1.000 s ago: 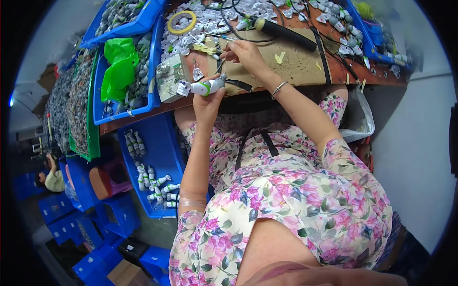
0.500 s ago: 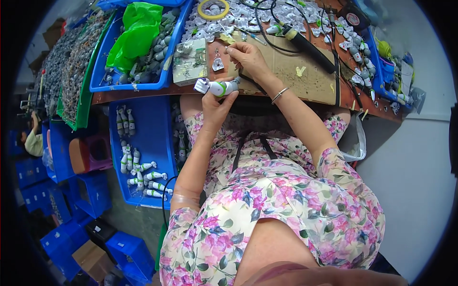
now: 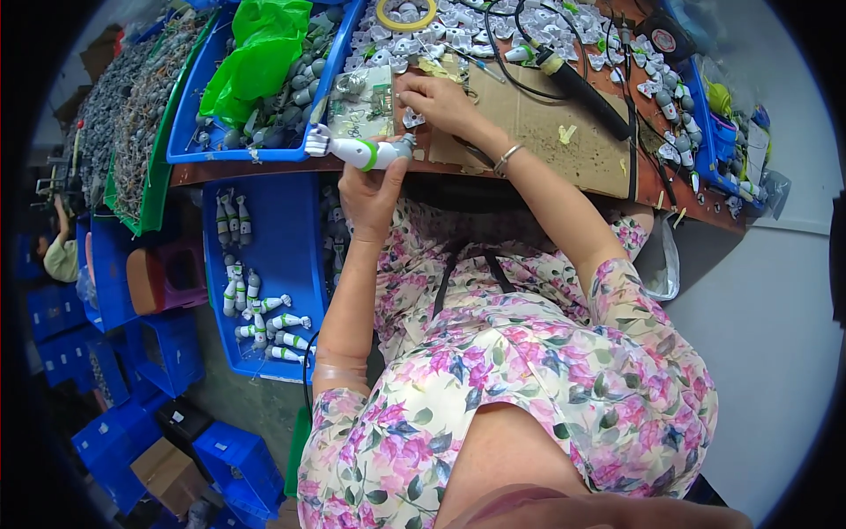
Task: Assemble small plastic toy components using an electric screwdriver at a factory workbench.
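Observation:
My left hand (image 3: 370,196) grips a white toy arm (image 3: 345,149) just past the table's front edge. The toy arm has a fist at its left end, a green band and a grey joint at its right end. Above it, my right hand (image 3: 441,101) is closed, thumb and fingers pressed together beside a clear flat box (image 3: 357,110). Whatever those fingertips pinch is hidden or too small to make out. A small white shell part (image 3: 413,118) lies under that hand, partly covered.
Several white shell parts (image 3: 458,31) cover the back of the table, with a yellow tape roll (image 3: 406,24). A black corded handheld tool (image 3: 582,95) rests over cardboard (image 3: 538,132). Finished-looking toy arms (image 3: 286,322) lie in a blue tray (image 3: 264,264) at the lower left.
My left hand has moved left with the toy arm. My right hand has shifted left to beside the clear box, over the white shell part.

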The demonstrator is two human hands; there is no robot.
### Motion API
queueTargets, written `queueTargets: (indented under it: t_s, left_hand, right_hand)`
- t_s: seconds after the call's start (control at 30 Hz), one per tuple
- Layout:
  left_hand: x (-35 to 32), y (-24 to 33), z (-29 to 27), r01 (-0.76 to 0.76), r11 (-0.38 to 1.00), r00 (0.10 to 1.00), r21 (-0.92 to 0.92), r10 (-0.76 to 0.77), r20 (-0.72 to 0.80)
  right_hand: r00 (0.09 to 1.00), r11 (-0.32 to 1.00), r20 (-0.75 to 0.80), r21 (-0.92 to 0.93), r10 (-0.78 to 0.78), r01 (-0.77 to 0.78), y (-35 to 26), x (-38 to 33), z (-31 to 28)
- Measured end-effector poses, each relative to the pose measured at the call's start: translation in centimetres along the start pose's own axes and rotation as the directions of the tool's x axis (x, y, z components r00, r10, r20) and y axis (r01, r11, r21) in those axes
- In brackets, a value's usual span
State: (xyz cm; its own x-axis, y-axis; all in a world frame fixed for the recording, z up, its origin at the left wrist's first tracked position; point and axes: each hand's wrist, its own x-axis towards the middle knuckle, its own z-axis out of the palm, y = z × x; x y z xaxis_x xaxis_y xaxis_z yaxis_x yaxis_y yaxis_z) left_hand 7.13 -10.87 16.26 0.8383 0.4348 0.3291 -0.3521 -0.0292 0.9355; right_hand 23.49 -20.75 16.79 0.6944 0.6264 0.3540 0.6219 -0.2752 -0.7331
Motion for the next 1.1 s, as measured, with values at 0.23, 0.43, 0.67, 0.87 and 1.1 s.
queueTargets:
  t_s: [0.23, 0.43, 0.67, 0.87, 1.1]
  left_hand:
    - [2.6, -1.1, -1.7, -0.126, 0.939, 0.989, 0.318, 0.143, -0.029]
    - [3.2, -1.5, -1.6, -0.106, 0.943, 0.993, 0.315, 0.115, -0.01]
    - [3.3, -0.1, -1.1, -0.125, 0.903, 0.991, 0.412, 0.137, 0.001]
    - [3.7, 0.9, -0.9, -0.215, 0.79, 0.975, 0.573, 0.208, 0.079]
    - [4.7, 0.9, 0.0, -0.214, 0.71, 0.972, 0.671, 0.226, 0.071]
  right_hand:
    - [0.922, 0.864, 0.292, 0.36, 0.253, -0.351, 0.5, 1.7, -0.5]
    - [0.859, 0.77, 0.439, 0.442, 0.261, -0.46, 0.4, 2.3, -1.0]
    - [0.861, 0.763, 0.452, 0.464, 0.233, -0.45, 0.0, 2.1, -1.3]
    - [0.837, 0.821, 0.48, 0.346, 0.261, -0.454, -0.9, 2.9, -2.0]
    - [0.996, 0.954, 0.032, -0.289, -0.08, 0.086, -1.5, 2.8, -1.9]
